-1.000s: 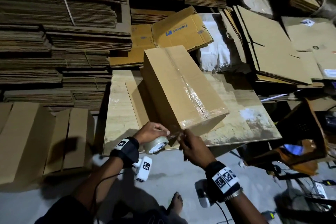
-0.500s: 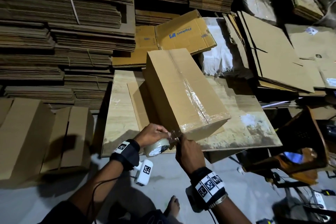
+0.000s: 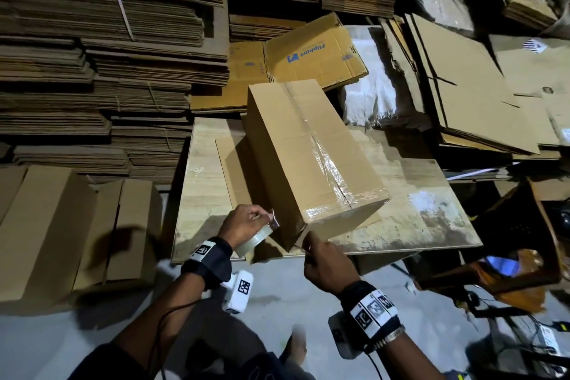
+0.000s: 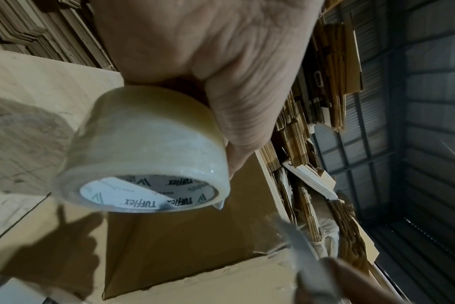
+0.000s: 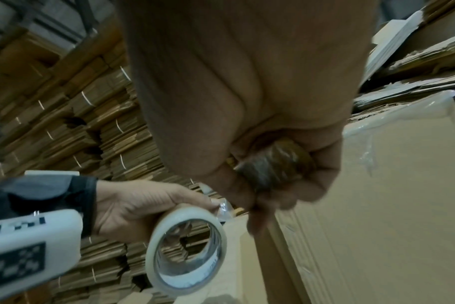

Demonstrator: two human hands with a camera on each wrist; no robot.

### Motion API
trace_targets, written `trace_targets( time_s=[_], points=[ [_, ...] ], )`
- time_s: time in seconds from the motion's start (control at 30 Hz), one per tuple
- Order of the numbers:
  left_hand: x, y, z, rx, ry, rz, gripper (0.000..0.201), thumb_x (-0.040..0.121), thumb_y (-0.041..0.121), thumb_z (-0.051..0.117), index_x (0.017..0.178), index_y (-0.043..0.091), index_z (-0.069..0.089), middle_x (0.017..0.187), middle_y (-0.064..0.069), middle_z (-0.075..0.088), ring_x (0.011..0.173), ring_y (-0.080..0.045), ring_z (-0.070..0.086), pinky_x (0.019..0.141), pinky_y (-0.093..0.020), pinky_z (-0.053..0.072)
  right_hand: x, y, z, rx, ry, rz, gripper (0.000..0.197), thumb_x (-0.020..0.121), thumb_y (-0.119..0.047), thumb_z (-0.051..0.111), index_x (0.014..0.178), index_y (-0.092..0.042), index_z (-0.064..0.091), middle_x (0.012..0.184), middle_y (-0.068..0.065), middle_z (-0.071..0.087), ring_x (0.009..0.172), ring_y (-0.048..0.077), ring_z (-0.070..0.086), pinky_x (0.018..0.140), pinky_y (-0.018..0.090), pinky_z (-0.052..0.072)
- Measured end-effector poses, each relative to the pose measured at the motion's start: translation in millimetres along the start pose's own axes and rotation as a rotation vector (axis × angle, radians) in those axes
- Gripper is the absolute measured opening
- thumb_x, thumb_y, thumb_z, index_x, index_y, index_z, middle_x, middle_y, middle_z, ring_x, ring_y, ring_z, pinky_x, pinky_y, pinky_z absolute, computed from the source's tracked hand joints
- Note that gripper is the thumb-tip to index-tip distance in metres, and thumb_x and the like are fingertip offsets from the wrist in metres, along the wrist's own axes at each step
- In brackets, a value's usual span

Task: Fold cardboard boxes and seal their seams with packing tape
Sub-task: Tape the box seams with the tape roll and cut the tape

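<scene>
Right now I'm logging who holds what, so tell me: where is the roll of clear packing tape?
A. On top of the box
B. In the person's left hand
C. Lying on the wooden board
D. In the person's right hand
B: the left hand grips the tape roll beside the near corner of the cardboard box, fingers curled over the roll.

The left hand (image 3: 245, 224), a black strap on its wrist, curls around a clear roll of packing tape (image 3: 253, 242), thumb and fingers gripping its outer rim. The right hand (image 3: 325, 265), wrist banded in black and white, is fisted around a small dark object (image 5: 274, 166), perhaps a cutter handle, knuckles raised.
</scene>
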State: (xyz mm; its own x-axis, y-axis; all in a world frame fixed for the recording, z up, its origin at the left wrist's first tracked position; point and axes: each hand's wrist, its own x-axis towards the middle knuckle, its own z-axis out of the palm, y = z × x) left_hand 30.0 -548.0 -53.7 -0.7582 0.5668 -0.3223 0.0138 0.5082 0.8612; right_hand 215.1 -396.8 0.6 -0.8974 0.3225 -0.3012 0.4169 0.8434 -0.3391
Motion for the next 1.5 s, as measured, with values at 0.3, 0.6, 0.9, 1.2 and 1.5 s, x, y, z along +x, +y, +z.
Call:
trace_targets(
  time_s=[0.3, 0.6, 0.9, 1.2, 1.5],
  points=[
    [-5.7, 3.2, 13.3, -0.129, -0.017, -0.022, 0.017, 0.094, 0.036, 0.077, 0.091, 0.019, 0.078, 0.092, 0.004, 0.078, 0.084, -0.015, 0.070, 0.076, -0.028, 0.049, 50.1, 8.4, -31.0, 0.049, 0.448, -0.022, 0.048, 0.094, -0.064, 0.057, 0.114, -0.024, 0.040, 0.082, -0.003, 0.075, 0.070, 0.022, 0.071, 0.056, 0.029, 0.049],
    [-11.3, -9.0, 26.7, -0.165, 0.000, -0.059, 0.017, 0.093, 0.036, 0.078, 0.091, 0.019, 0.078, 0.093, -0.001, 0.079, 0.087, -0.018, 0.072, 0.077, -0.028, 0.048, 74.7, 19.5, -23.5, -0.255, 0.263, -0.008, 0.070, 0.082, -0.067, 0.066, 0.123, -0.022, 0.032, 0.092, 0.005, 0.069, 0.065, 0.028, 0.065, 0.059, 0.037, 0.056],
    [-16.4, -7.9, 20.5, -0.221, 0.044, -0.087, 0.014, 0.093, 0.035, 0.079, 0.088, 0.022, 0.079, 0.100, 0.004, 0.079, 0.097, -0.021, 0.072, 0.087, -0.031, 0.052, 84.6, 16.8, -38.1, -0.250, 0.094, -0.019, 0.102, 0.058, -0.068, 0.090, 0.122, -0.018, 0.028, 0.086, 0.011, 0.068, 0.069, 0.032, 0.062, 0.057, 0.040, 0.049],
    [-10.5, 17.4, 29.4, -0.317, 0.074, -0.119, 0.012, 0.096, 0.034, 0.074, 0.100, 0.023, 0.077, 0.114, 0.000, 0.074, 0.104, -0.024, 0.069, 0.086, -0.036, 0.051, 89.9, 21.3, -48.6, -0.217, 0.033, -0.082, 0.095, 0.064, -0.040, 0.098, 0.125, -0.018, 0.028, 0.091, 0.013, 0.071, 0.077, 0.035, 0.067, 0.066, 0.046, 0.059],
    [3.4, 25.9, 45.4, -0.359, 0.147, -0.125, 0.005, 0.097, 0.031, 0.073, 0.097, 0.033, 0.078, 0.117, 0.003, 0.074, 0.114, -0.022, 0.067, 0.098, -0.038, 0.051, 68.6, 44.7, -50.7, 0.047, 0.089, -0.242, 0.081, 0.077, -0.064, 0.080, 0.129, -0.021, 0.035, 0.103, 0.006, 0.074, 0.082, 0.032, 0.070, 0.063, 0.036, 0.052]
  ],
)
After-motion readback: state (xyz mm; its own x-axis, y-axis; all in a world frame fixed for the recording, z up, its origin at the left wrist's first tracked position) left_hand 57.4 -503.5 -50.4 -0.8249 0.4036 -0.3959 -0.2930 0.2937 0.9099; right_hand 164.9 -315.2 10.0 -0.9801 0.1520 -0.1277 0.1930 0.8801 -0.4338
